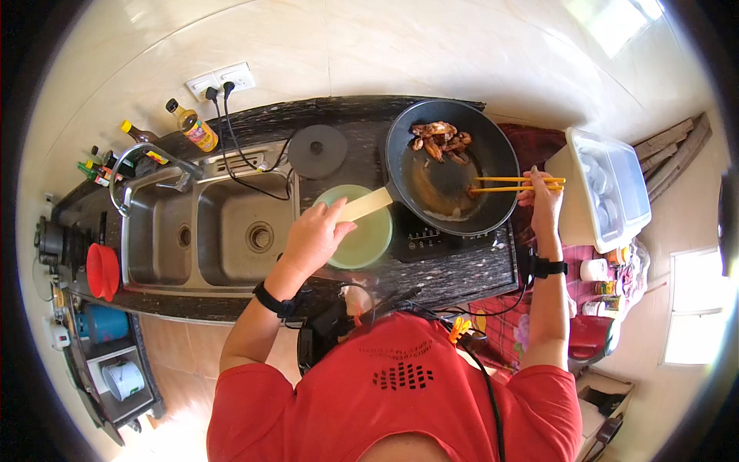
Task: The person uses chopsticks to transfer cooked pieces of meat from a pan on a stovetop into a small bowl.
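Observation:
A dark frying pan (415, 185) rests tilted on a black induction cooktop (424, 237). My left hand (317, 234) grips the end of its pale handle (369, 204), above a light green bowl (364, 242). Browned pieces of meat (441, 140), perhaps chicken wings, lie heaped at the pan's far side. Brown sauce (430, 187) pools in the lower part. My right hand (541, 193) holds a pair of yellow chopsticks (519, 183) over the right rim. Their tips touch the pan's inside by a small brown bit (473, 190).
Left of the bowl is a double steel sink (236, 237) with a curved faucet (135, 150). A dark round lid (317, 151) lies behind the bowl. Bottles (196, 130) and power cords (231, 153) line the back. A lidded plastic bin (577, 202) stands at right.

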Motion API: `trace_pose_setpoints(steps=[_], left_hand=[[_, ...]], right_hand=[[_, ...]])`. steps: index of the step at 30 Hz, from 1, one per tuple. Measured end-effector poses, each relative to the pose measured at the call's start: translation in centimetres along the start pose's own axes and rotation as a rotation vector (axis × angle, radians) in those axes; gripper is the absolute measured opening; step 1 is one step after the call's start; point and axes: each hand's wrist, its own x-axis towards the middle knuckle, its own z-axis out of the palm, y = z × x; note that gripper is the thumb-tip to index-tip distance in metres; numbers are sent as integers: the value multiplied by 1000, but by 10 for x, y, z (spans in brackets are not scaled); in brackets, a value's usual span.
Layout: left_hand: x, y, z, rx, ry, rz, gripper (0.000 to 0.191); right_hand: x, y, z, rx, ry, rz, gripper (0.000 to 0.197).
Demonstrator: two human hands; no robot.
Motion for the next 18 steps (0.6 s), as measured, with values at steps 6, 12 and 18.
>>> trace_pose_setpoints(steps=[6, 12, 18], left_hand=[[0, 0, 1, 19, 1, 0, 45], [0, 0, 1, 32, -8, 2, 46], [-1, 0, 1, 26, 10, 7, 46]], right_hand=[[-16, 33, -1, 89, 78, 80, 34], [-13, 46, 3, 148, 207, 78, 35], [-5, 44, 7, 290, 260, 174, 35]])
